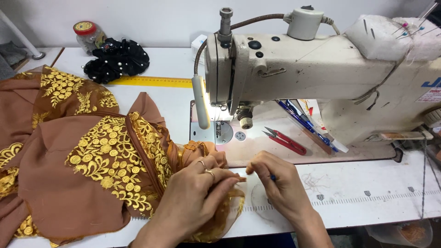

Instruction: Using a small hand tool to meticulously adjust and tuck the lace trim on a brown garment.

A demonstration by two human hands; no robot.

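My left hand [197, 193], with two rings on it, pinches a fold of brown fabric with gold embroidery [96, 160] near the table's front edge. My right hand [278, 181] is just to its right, fingers closed on a small blue-tipped tool, its fingertips meeting the fabric edge held by the left hand. Both hands sit in front of the needle plate [223, 131] of a cream sewing machine [312, 73]. The bulk of the fabric lies heaped to the left.
Red thread snips [287, 140] and several pens [305, 121] lie on the machine bed. A yellow ruler [151, 81], a black beaded piece [117, 59] and a jar [87, 36] sit at the back left. A pincushion [395, 34] tops the machine.
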